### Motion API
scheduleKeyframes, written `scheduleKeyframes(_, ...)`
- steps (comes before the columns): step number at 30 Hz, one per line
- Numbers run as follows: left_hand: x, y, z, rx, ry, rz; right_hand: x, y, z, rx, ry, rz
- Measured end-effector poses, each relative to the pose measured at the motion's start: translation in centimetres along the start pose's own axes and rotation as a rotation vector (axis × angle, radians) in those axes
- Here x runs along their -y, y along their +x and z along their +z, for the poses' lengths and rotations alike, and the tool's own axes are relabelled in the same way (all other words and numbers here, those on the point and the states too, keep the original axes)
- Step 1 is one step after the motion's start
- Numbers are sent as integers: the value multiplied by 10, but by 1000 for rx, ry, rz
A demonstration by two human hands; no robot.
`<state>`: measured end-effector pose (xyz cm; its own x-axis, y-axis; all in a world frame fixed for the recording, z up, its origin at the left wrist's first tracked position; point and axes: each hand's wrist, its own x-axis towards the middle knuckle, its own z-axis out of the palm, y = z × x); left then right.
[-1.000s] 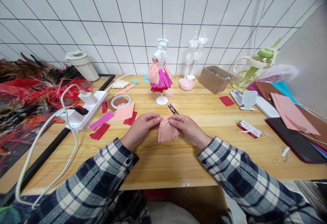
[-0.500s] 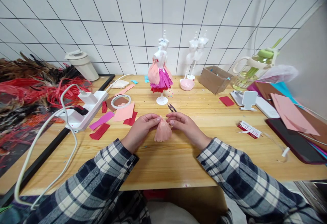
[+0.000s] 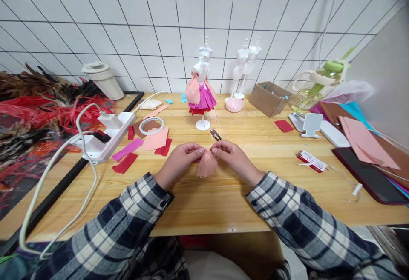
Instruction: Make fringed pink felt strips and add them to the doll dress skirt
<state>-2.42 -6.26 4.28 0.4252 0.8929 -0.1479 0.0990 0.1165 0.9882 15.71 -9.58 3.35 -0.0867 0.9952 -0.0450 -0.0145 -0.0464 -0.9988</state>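
Observation:
Between my hands hangs a gathered piece of peach crepe paper (image 3: 207, 166), pinched at its top and fanned out below with a fringed lower edge. My left hand (image 3: 183, 161) grips its upper left with thumb and forefinger. On the other side, my right hand (image 3: 232, 155) pinches the upper right corner. Just beyond my fingers lie small dark thread snips (image 3: 215, 134). Behind them a white mini dress form (image 3: 202, 73) stands upright on a round base, wearing a magenta and red fringed skirt (image 3: 204, 99) with peach paper puffs at its sides.
Left are a tape roll (image 3: 151, 126), paper scraps (image 3: 156, 138) and a power strip (image 3: 110, 137) with looping cables. Bare dress forms (image 3: 246, 63), a pink bowl (image 3: 234, 104) and a cardboard box (image 3: 269, 99) stand behind. At right are a drink bottle (image 3: 322, 88), tablet (image 3: 367, 178) and paper sheets (image 3: 364, 139).
The peach crepe paper has shifted slightly right, with my left hand following. My right hand's fingertips have closed in on its top edge.

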Motion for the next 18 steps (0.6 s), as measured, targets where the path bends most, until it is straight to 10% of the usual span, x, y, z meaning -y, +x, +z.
scheduleKeyframes(18,0,-1,-1,147,-37,-83,3,1,-1,-31,141,65)
